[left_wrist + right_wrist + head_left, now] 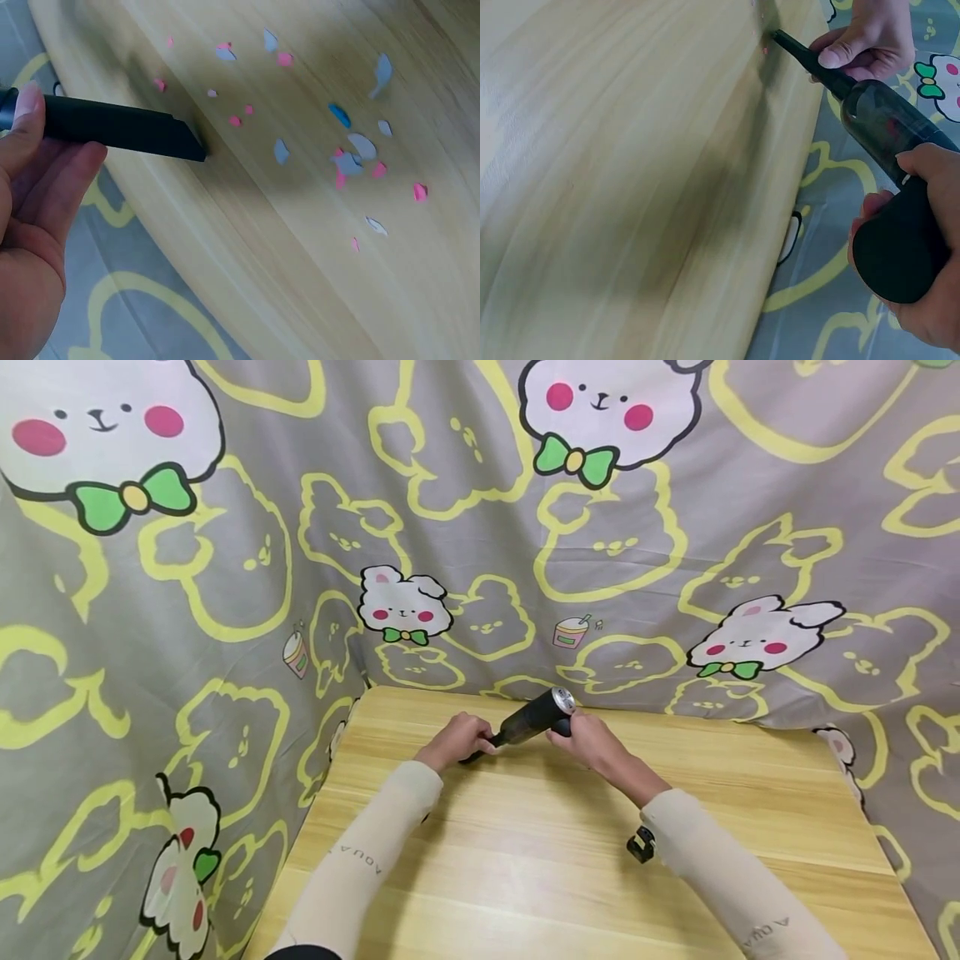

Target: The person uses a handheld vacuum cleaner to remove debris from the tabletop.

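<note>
A black handheld vacuum cleaner (531, 717) is held over the far part of the table, its silver-capped end raised toward the right. My right hand (596, 745) grips its handle, fingers wrapped around the dark rounded grip (900, 244). Near the front end, my left hand (459, 741) pinches the slim nozzle (124, 126) between thumb and fingers. The nozzle's slanted tip points down close over the wood, beside scattered pink, pale grey and blue paper scraps (362, 145). Through the smoky dust cup (885, 124) a faint reddish patch shows.
The wooden table (525, 868) ends at a far edge just beyond both hands. A grey curtain (480, 527) with yellow outlines and white cartoon animals hangs behind it and along the left side. A small black clip-like item (641, 844) sits by the right sleeve.
</note>
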`<state>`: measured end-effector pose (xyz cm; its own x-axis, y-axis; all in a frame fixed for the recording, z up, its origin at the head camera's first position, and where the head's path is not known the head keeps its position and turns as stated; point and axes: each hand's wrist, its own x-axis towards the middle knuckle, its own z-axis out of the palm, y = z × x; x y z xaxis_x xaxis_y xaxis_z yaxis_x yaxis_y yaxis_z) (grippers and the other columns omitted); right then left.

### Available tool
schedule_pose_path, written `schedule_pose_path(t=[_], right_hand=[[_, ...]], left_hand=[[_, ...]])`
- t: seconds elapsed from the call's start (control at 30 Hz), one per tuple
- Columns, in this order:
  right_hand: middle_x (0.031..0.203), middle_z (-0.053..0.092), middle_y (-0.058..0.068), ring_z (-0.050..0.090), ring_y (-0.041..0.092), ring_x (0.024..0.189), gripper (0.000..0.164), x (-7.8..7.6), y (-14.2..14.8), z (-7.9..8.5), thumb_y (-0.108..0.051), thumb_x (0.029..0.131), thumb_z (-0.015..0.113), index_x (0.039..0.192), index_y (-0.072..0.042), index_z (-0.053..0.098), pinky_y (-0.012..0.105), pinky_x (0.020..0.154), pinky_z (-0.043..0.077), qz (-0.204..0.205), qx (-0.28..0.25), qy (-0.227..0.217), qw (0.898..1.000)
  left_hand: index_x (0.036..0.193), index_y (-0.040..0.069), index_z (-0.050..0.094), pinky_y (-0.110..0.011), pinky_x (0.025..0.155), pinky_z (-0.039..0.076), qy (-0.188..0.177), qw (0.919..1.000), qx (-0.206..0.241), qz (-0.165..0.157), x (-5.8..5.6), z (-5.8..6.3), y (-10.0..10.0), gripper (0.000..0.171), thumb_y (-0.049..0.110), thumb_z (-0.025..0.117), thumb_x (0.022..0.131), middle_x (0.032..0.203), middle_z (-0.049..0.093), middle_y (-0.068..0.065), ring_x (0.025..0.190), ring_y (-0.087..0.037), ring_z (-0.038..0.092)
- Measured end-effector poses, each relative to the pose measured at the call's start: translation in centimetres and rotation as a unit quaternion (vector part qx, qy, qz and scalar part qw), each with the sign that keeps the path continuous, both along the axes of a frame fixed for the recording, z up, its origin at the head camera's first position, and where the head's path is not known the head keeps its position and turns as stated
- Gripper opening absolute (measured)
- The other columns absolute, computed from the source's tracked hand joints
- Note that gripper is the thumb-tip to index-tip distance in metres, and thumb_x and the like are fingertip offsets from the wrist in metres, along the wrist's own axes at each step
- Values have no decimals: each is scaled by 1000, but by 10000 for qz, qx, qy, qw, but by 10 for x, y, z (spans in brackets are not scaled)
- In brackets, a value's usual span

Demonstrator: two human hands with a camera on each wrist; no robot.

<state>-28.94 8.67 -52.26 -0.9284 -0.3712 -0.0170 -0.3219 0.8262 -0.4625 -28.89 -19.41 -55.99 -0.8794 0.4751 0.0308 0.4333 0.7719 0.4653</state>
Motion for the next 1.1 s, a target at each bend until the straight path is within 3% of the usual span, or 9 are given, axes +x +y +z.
schedule_pose_path(t=[0.2,0.4,0.6,0.73,1.1], right_hand=[[87,69,22,61,23,65,64,0,6,4,-38,98,68,125,18,56,36,58,51,117,72,369,9992],[83,67,20,59,22,64,57,4,12,5,-36,96,69,116,16,58,35,56,50,92,-33,418,9991],[67,60,11,54,17,46,65,12,23,2,-39,100,65,126,19,51,26,43,40,-60,-215,-182,9996],[61,59,8,54,15,38,69,24,32,-4,-42,101,63,133,18,46,25,37,42,-252,-506,-650,9963],[60,59,8,55,15,41,53,59,38,-26,-37,101,65,117,11,51,26,37,44,-727,-1080,-825,9881]], left_hand=[[91,8,79,-31,78,61,-36,9999,84,-54,1,0,6,12,20,81,90,91,80,-6,81,-15,73],[91,7,79,-32,77,60,-3,9997,178,-154,4,0,12,10,17,81,90,90,80,-7,80,-17,73],[96,7,80,-23,68,55,-240,9993,29,-272,6,2,20,11,18,78,93,92,80,-7,72,-10,67],[94,9,80,-21,64,50,-419,9983,-147,-385,9,5,27,10,18,77,94,90,79,-4,65,-6,59],[91,9,81,-19,66,51,-630,9951,-358,-673,20,7,34,9,18,79,92,87,79,-3,65,-4,58]])
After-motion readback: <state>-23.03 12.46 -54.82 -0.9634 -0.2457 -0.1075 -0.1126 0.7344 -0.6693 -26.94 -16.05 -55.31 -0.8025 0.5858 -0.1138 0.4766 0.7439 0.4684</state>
